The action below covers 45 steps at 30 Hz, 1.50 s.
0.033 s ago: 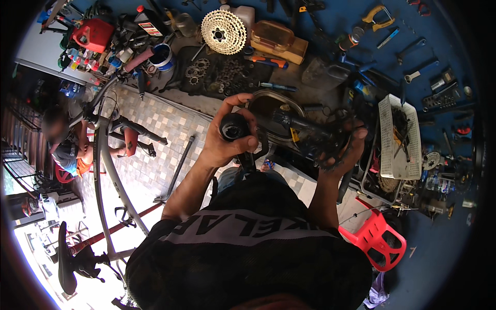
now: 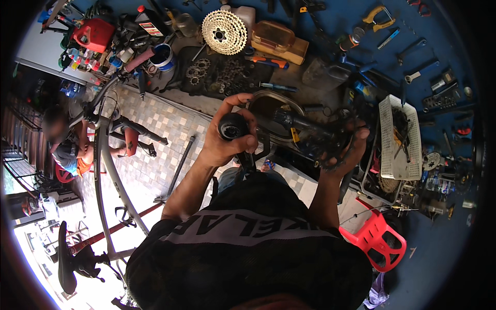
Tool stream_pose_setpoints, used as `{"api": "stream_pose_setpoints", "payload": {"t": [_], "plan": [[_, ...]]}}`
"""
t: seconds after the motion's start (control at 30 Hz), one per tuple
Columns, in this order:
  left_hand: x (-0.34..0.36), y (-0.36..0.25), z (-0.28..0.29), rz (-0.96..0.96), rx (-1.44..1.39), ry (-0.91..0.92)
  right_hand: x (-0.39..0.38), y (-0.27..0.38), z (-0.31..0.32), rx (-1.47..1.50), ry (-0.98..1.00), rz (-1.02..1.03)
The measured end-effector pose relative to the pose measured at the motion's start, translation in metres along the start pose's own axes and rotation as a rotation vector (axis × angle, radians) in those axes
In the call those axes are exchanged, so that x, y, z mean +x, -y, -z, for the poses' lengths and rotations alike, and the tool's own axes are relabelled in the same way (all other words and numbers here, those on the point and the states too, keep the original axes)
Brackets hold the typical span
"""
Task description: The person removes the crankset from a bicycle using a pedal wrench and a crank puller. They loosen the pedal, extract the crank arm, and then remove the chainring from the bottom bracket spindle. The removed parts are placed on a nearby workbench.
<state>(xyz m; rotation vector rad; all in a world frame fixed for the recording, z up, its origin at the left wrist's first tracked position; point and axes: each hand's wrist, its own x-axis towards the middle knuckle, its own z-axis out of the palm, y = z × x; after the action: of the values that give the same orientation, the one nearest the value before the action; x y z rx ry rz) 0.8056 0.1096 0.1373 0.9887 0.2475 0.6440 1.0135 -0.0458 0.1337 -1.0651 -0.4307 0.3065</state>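
My left hand (image 2: 221, 143) grips a round black part (image 2: 232, 126), its end turned up toward me, with my thumb and fingers curled round it. On the right, my right hand (image 2: 349, 152) is closed on a dark toothed crank assembly (image 2: 333, 137), which looks greasy and partly merges with the shadows. Between and just beyond my hands lies an oval metal pan (image 2: 276, 95) with dark contents, under a black shaft that reaches toward the crank. I cannot make out whether the part in my left hand joins that shaft.
A cluttered workbench (image 2: 181, 77) holds a cassette (image 2: 223, 32), tools and bottles. A white basket (image 2: 400, 137) stands right, near a red plastic chair (image 2: 374, 237) and a tool wall (image 2: 439, 57). A bicycle frame (image 2: 106, 170) is on my left; another person (image 2: 72, 147) sits beyond it.
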Motion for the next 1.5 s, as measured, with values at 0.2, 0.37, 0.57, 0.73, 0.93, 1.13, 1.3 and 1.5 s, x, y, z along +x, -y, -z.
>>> {"api": "stream_pose_setpoints", "payload": {"t": [0.2,0.37,0.57,0.73,0.93,1.13,1.3,1.5], "plan": [[0.009,-0.003,0.009,-0.002,-0.257,0.066,0.011,0.000,0.005,0.159,0.067,-0.026],[0.013,-0.006,0.011,-0.013,-0.207,0.081,0.009,0.001,-0.006,0.087,-0.050,-0.050],[0.016,-0.007,0.005,-0.024,-0.126,0.003,0.014,0.003,-0.006,0.177,-0.034,-0.049],[0.020,-0.005,0.004,0.040,0.014,-0.110,0.014,-0.003,-0.003,0.109,-0.078,-0.042],[0.025,-0.010,-0.009,0.041,0.419,-0.055,0.011,-0.006,-0.015,0.009,-0.040,-0.065],[0.034,-0.012,-0.020,0.058,0.438,-0.043,0.012,-0.022,-0.013,-0.144,-0.064,0.044],[0.034,-0.004,-0.014,0.073,0.410,-0.078,0.012,-0.020,-0.025,-0.144,-0.066,0.022],[0.031,0.009,-0.017,0.014,0.316,-0.142,0.005,-0.025,-0.027,0.055,-0.094,-0.154]]}}
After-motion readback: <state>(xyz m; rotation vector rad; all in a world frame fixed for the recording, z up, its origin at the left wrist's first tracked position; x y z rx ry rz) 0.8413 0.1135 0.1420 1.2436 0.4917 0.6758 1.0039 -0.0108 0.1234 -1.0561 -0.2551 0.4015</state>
